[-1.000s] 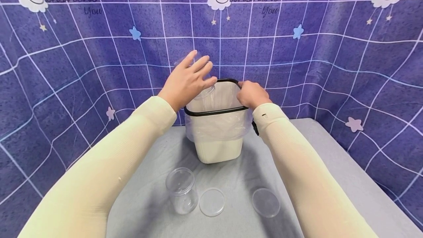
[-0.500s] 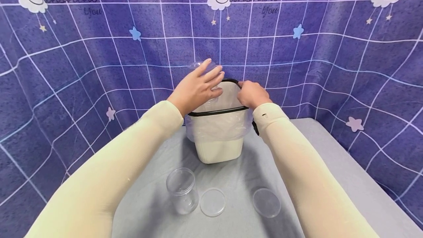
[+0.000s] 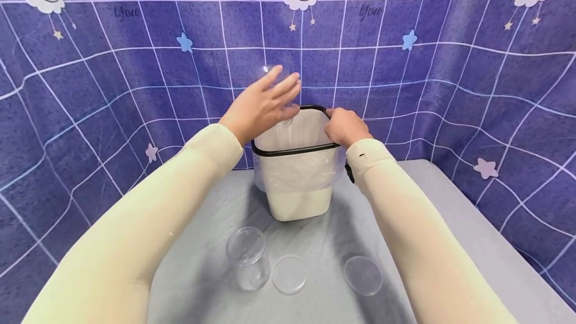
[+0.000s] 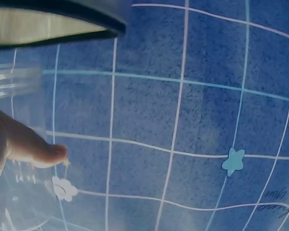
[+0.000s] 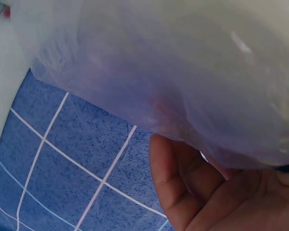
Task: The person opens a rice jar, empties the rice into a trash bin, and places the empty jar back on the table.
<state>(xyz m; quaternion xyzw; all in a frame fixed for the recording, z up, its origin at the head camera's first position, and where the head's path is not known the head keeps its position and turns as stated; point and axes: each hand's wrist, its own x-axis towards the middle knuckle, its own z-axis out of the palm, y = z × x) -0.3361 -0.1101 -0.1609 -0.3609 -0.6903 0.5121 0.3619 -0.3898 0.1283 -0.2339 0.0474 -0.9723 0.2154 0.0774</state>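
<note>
My left hand (image 3: 265, 101) holds a clear plastic jar (image 4: 26, 192) over the left side of a white trash bin (image 3: 299, 206). The jar is tilted mouth down, its threaded neck close to the bin's opening; in the head view the fingers cover most of it. My right hand (image 3: 345, 126) grips the bin's black rim (image 3: 297, 152) at the right side, thumb on top. In the right wrist view, its curled fingers (image 5: 164, 163) lie under the translucent bin liner (image 5: 111, 62), which is folded down over the outside.
A second clear jar (image 3: 247, 259) stands uncapped on the grey tabletop (image 3: 315, 309) in front of the bin. Beside it lies a clear round lid (image 3: 290, 275), with another lid (image 3: 363, 275) farther right. A purple-blue grid-patterned curtain (image 3: 216, 64) surrounds the table's back and sides.
My left hand moved right and down with the jar, then back up and slightly left above the bin. The right hand stays on the rim.
</note>
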